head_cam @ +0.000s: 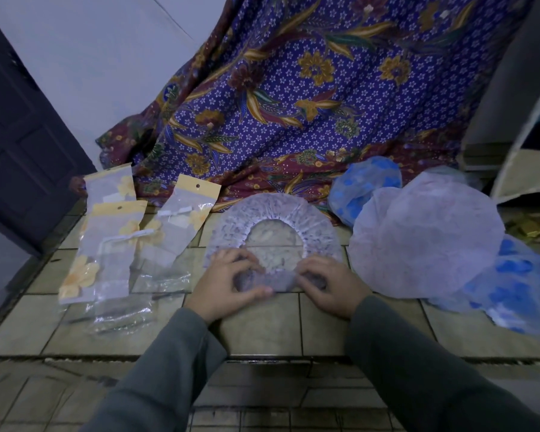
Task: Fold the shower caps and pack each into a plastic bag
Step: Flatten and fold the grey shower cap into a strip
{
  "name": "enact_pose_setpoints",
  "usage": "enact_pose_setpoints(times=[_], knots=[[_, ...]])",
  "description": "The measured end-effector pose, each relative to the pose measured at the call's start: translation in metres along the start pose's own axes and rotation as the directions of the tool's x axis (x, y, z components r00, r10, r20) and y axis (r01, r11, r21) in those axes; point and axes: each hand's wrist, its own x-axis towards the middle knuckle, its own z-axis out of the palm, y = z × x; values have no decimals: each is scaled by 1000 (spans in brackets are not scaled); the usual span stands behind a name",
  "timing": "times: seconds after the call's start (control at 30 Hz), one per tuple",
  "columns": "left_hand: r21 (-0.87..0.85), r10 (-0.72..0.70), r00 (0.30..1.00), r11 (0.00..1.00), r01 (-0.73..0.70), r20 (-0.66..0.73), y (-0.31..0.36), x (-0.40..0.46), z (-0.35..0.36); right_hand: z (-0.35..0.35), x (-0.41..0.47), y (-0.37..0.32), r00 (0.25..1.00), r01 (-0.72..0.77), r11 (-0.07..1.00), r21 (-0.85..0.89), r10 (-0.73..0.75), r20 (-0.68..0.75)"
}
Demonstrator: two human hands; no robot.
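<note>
Both hands, left (223, 280) and right (331, 285), are curled onto the near rim of a crinkled translucent white shower cap (273, 219), apparently pinched, spread on tiled floor (262, 325) between clear plastic bags (113, 254) and piled caps (427, 238).

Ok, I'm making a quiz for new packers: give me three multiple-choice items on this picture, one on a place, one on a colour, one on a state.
1. Where do the plastic bags lie?
A. left of the hands
B. right of the hands
C. on the patterned cloth

2. What colour are the spots on the caps at the right?
A. red
B. blue
C. green

3. What is the cap under the hands like?
A. packed in a bag
B. rolled tight
C. open side up, near edge gripped

Answers: 1 A, they lie beside the left hand. 2 B, blue blotches show through. 3 C, both the left and right hand pinch its near rim.
</note>
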Motion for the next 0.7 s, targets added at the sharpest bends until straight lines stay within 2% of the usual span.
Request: enact_pose_setpoints(times=[0.07, 0.13, 0.2, 0.27, 0.37, 0.47, 0.5, 0.57, 0.63, 0.7], knots=[[24, 7, 998, 1000, -8, 55, -3, -1, -7, -4, 5, -7, 989, -123, 989, 81, 129, -66], [-59, -33, 997, 998, 37, 63, -6, 2, -11, -12, 6, -11, 984, -174, 979, 104, 178, -30], [-227, -146, 988, 962, 153, 50, -1, 7, -19, -19, 4, -13, 989, -131, 991, -11, 131, 67], [-290, -258, 966, 922, 257, 38, 3, 14, -32, -22, 4, -12, 986, -121, 988, -97, 131, 105], [-324, -344, 935, 878, 352, 85, 1, 24, -51, -22, 9, -16, 963, -268, 961, -69, 265, -56], [-334, -412, 890, 825, 456, 196, 3, 35, -63, -28, 26, -25, 889, -437, 898, 50, 440, -128], [-265, -450, 863, 824, 500, 228, 5, 41, -65, -30, 34, -25, 864, -488, 873, 22, 486, -130], [21, -535, 813, 838, 546, 228, 8, 53, -63, -30, 47, -25, 808, -589, 799, -119, 582, -95], [285, -573, 806, 805, 521, 148, 12, 63, -55, -25, 57, -23, 748, -656, 722, -218, 661, -60], [514, -543, 840, 716, 473, -16, 20, 67, -40, -19, 63, -22, 720, -676, 681, -283, 692, -53]])
